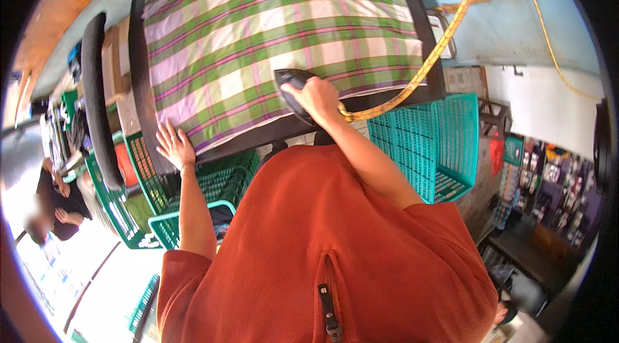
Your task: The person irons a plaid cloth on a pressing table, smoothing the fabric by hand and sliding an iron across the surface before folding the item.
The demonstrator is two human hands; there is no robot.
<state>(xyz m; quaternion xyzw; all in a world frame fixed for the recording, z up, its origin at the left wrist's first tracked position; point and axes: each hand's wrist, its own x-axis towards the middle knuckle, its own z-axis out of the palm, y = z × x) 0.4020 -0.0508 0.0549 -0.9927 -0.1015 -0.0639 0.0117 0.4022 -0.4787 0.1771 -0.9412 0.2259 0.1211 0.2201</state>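
A green, white and purple plaid cloth (280, 33) lies spread over a dark ironing table (232, 142), with small wrinkles at its left side. My right hand (316, 99) grips a black clothes iron (292, 79), which rests on the cloth near its front edge. The iron's tip points to the far left. From its rear, a yellow patterned cord (416, 82) loops up to the right. My left hand (175, 147) lies flat with fingers spread at the cloth's front left corner, holding nothing.
Green plastic baskets (411, 144) stand right of me, and more baskets (167, 222) with cloth inside stand at left. A long dark padded board (99, 106) is beyond the table's left edge. One person (63, 198) is at far left; another is partly visible at lower right.
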